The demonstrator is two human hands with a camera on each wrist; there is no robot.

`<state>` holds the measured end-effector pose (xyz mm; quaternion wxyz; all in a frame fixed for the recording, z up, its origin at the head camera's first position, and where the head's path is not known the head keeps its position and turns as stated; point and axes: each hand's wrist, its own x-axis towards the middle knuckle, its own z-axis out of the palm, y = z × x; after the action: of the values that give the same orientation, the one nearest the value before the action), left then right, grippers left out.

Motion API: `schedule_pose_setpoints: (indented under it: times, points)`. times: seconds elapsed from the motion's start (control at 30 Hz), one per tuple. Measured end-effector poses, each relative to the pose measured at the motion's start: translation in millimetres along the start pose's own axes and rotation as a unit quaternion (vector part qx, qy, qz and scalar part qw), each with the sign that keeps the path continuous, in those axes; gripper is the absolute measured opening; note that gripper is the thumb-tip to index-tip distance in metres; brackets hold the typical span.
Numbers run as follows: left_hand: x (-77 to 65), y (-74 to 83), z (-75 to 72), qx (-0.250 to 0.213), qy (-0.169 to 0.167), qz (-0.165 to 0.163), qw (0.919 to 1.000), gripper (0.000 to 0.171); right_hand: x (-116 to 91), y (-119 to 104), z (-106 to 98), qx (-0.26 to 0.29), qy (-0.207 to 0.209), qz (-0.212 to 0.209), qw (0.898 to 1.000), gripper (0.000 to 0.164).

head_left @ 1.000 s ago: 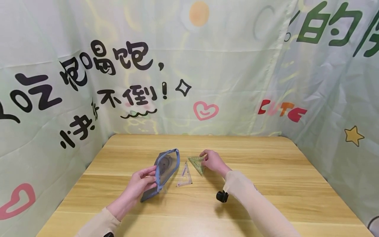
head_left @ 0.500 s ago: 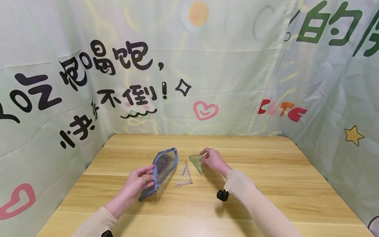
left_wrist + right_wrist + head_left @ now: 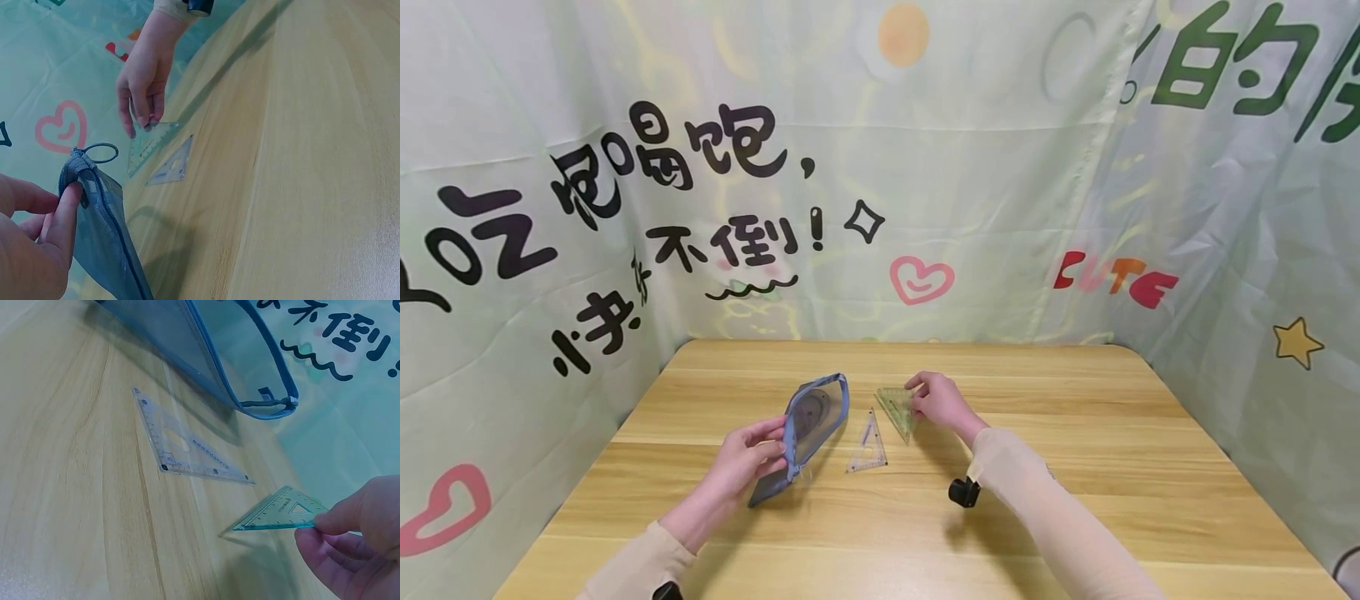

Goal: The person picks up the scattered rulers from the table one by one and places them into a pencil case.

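On the left, my left hand pinches the edge of a blue mesh zip pouch, its zip undone and its mouth gaping toward the right. A dark round shape shows at the pouch's mesh side; whether it lies inside cannot be told. Between thumb and fingers, my right hand holds a green see-through set square by one corner, tilted, its far tip close to the tabletop. A clear set square with blue markings lies flat on the table between the pouch and the green one.
The wooden table carries these things near its middle. Printed cloth curtains stand along its back and sides. Each wrist wears a small black camera; the right one hangs below the sleeve.
The left hand and pouch have shifted slightly left. The right hand has risen a little away, and the green set square has turned and moved slightly left.
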<state>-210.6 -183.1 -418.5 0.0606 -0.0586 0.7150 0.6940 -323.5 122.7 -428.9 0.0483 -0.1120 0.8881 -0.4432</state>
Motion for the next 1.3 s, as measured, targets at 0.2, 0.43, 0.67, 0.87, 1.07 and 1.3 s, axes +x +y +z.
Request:
schedule_pose_setpoints:
  times: [0.2,0.43,0.67,0.87,1.07,1.3]
  points:
    - [-0.9,0.3,0.0,0.005,0.003,0.000,1.0000,0.052,0,-2,0,0.005,0.007,-0.003,1.000,0.027]
    - [0.1,0.1,-0.4,0.006,0.002,0.001,1.0000,0.052,0,-8,2,0.027,0.012,0.001,1.000,0.026]
    - [0.6,-0.7,-0.6,0.009,-0.002,0.002,1.0000,0.052,-1,-16,4,0.051,0.008,-0.008,0.999,0.026]
    - [0.4,0.1,-0.1,0.011,0.000,0.002,0.9999,0.051,-3,-25,8,0.090,0.001,-0.008,0.996,0.026]
    - [0.1,0.1,0.5,0.010,0.000,0.004,0.9999,0.052,-2,-31,13,0.134,-0.019,0.009,0.991,0.030]
    - [-1.3,0.2,3.2,0.009,-0.003,0.001,1.0000,0.052,-2,-37,19,0.171,-0.041,0.016,0.984,0.031]
